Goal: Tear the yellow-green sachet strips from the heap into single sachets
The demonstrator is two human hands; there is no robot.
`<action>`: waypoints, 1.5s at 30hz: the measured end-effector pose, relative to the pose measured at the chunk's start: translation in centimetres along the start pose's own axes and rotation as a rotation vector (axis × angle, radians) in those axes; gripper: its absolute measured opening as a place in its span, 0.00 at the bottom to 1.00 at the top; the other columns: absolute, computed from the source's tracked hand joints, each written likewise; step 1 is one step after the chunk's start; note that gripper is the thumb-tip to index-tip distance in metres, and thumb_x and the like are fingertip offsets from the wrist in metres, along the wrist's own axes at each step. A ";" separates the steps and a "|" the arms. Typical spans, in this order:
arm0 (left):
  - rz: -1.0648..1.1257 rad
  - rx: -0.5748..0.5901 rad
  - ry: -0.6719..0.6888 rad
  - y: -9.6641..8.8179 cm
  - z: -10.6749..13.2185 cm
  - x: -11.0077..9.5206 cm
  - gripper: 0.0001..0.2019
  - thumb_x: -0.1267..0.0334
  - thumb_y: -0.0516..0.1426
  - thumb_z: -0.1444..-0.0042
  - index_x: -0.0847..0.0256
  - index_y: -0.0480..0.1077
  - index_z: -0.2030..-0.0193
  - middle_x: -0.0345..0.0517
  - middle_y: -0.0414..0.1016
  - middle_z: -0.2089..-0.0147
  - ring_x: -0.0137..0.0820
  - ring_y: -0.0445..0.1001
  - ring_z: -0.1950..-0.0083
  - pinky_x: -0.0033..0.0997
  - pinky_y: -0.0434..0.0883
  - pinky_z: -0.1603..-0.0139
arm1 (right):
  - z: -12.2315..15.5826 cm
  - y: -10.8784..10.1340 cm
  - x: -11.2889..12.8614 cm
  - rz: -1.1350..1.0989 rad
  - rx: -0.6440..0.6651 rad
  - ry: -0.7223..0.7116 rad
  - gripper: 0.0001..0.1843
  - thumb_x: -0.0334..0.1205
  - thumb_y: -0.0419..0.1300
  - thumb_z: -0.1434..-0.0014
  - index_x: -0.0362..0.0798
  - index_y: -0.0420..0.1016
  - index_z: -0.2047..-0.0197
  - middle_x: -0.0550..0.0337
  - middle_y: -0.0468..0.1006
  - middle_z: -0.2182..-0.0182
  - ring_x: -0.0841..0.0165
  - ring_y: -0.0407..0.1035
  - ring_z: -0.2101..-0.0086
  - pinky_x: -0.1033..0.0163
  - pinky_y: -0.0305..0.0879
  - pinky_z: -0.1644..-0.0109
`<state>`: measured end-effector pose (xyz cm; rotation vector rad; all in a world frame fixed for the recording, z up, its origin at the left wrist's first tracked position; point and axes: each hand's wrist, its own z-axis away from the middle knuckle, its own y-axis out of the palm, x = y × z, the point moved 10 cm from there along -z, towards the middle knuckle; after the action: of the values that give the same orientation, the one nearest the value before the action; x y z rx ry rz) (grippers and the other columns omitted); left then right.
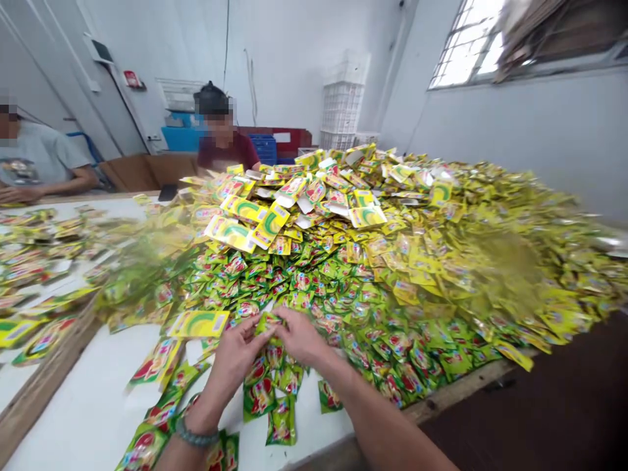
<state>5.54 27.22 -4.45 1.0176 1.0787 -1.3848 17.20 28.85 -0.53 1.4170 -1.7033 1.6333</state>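
My left hand (pixel 234 356) and my right hand (pixel 300 337) meet over the near part of the table, fingers pinched on a small green packet (pixel 267 323) between them. Its lower part is partly covered by my fingers. Several green packets with red fruit prints, such as one packet (pixel 281 422), lie on the white tabletop (pixel 314 428) just below my hands. To the left of my left hand rests a flat yellow carton (pixel 199 324). Right behind my hands rises a heap of green packets (pixel 304 281).
Yellow cartons (pixel 267 226) top the heap, and yellow packets (pixel 466 261) spread to the right. A wooden strip (pixel 53 373) divides the table at left, with more cartons beyond. Two people sit across, one in a maroon shirt (pixel 238 152). White crates (pixel 342 108) stand behind.
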 end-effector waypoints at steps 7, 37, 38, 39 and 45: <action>0.284 -0.148 -0.142 -2.1 -0.5 4.5 0.25 0.58 0.71 0.69 0.61 0.70 0.62 0.36 0.75 0.72 0.29 0.78 0.73 0.24 0.75 0.71 | -0.5 -12.3 2.3 0.562 -0.542 0.138 0.16 0.32 0.50 0.41 0.46 0.69 0.50 0.48 0.71 0.53 0.60 0.65 0.54 0.55 0.60 0.48; 0.388 -0.053 0.040 -1.1 0.7 0.7 0.16 0.62 0.66 0.57 0.62 0.72 0.60 0.41 0.76 0.64 0.27 0.73 0.66 0.24 0.69 0.63 | -0.2 -0.5 -0.4 -0.054 -0.109 0.023 0.12 0.37 0.52 0.40 0.49 0.66 0.52 0.64 0.69 0.74 0.70 0.63 0.73 0.66 0.59 0.68; 0.364 -0.047 0.055 -0.9 0.8 0.5 0.18 0.62 0.67 0.58 0.62 0.72 0.58 0.42 0.77 0.62 0.29 0.74 0.63 0.27 0.70 0.60 | -0.2 -0.5 -0.3 -0.069 -0.122 0.031 0.12 0.38 0.52 0.40 0.48 0.65 0.52 0.64 0.69 0.73 0.70 0.63 0.73 0.66 0.59 0.68; 0.346 -0.050 0.064 -0.7 0.8 0.5 0.20 0.62 0.67 0.58 0.62 0.71 0.57 0.43 0.77 0.60 0.31 0.75 0.61 0.29 0.71 0.59 | -0.2 -0.5 -0.5 -0.103 -0.133 0.051 0.13 0.39 0.52 0.40 0.48 0.65 0.51 0.64 0.70 0.73 0.70 0.64 0.73 0.67 0.60 0.69; 0.383 -0.113 0.089 -1.2 0.8 0.6 0.25 0.63 0.69 0.62 0.62 0.67 0.56 0.46 0.78 0.60 0.33 0.76 0.60 0.32 0.71 0.55 | -0.3 0.8 -1.8 -0.356 -0.039 0.182 0.20 0.50 0.61 0.46 0.46 0.68 0.54 0.61 0.74 0.69 0.69 0.68 0.69 0.66 0.65 0.67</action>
<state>4.27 26.34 -4.74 1.1419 0.9542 -0.9678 17.19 29.65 -2.32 1.4096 -1.2896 1.4719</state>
